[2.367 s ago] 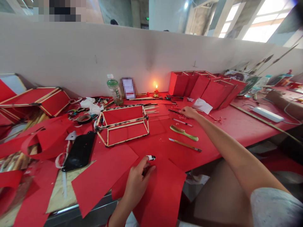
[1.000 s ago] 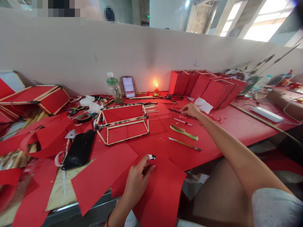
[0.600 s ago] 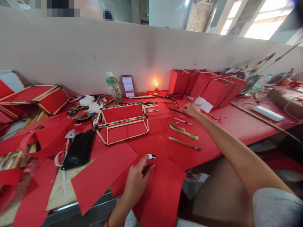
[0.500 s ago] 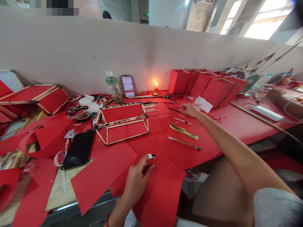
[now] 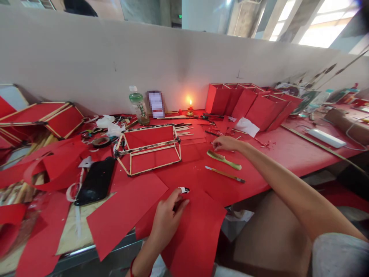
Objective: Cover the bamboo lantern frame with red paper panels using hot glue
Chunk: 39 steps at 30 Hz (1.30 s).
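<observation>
Table [image 5: 291, 150] covered in red bears a red paper sheet [image 5: 198, 234], reaching past its near edge, and farther back a stick frame [image 5: 150, 148]. Left hand [image 5: 165, 221] is over this sheet, fingers loosely bent; right hand [image 5: 227, 144], fingers bent together, is just behind the green comb [image 5: 224, 161]. Whether either hand grasps something, I cannot tell.

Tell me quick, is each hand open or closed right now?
Left hand: loosely open, over the red paper.
Right hand: fingers bunched by the green comb; can't tell if it's holding anything.
</observation>
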Motion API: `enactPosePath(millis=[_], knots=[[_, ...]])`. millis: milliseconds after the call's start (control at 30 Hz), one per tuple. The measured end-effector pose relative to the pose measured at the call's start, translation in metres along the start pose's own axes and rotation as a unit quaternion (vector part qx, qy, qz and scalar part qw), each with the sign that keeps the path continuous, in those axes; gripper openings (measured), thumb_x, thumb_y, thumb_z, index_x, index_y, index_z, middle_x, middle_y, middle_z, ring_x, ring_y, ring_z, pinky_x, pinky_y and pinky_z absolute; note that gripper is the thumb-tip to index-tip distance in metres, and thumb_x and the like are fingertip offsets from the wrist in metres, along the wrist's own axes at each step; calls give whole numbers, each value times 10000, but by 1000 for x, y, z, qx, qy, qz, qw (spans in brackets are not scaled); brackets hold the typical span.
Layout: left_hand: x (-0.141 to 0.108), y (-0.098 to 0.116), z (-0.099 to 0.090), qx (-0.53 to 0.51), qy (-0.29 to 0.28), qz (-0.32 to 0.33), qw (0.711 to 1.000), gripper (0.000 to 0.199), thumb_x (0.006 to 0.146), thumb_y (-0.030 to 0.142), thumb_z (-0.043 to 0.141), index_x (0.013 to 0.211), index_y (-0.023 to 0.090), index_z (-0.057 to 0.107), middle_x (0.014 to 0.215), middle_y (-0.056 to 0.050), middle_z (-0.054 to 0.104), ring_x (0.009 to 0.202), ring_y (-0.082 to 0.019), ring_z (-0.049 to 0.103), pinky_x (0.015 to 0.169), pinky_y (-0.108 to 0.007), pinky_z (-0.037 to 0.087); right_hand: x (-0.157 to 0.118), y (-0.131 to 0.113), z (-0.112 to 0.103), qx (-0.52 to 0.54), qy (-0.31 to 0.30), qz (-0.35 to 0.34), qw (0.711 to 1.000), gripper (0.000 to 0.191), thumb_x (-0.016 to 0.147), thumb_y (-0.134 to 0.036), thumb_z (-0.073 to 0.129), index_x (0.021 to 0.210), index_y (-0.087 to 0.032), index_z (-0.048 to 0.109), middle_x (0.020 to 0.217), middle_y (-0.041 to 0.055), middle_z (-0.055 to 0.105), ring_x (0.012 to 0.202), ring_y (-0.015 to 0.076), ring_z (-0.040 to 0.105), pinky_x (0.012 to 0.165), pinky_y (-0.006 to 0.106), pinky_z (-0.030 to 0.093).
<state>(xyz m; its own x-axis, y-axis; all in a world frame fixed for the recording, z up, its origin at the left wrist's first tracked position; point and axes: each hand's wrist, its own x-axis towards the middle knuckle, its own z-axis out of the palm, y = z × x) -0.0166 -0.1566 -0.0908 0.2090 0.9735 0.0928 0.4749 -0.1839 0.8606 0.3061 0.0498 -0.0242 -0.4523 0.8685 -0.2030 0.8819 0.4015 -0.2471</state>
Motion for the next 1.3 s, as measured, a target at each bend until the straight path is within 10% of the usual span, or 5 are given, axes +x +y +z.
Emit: enactPosePath(millis=[433,1300], knots=[[0,-4,1,13,3,6,1000,240,915,448,548,977,224,608,684,8,650,639,-186,654,563,-236,398,2,25,-9,26,161,92,982,261,798,-139,575,1019,-123,712,914,69,743,765,146,650,685,214,452],[2,0,1,-4,31,20,999,228,882,436,592,954,223,627,708,-9,708,663,-199,696,575,-247,466,6,27,-2,18,237,218,947,200,897,-286,632,998,-177,767,937,81,756,886,206,689,790,258,492]])
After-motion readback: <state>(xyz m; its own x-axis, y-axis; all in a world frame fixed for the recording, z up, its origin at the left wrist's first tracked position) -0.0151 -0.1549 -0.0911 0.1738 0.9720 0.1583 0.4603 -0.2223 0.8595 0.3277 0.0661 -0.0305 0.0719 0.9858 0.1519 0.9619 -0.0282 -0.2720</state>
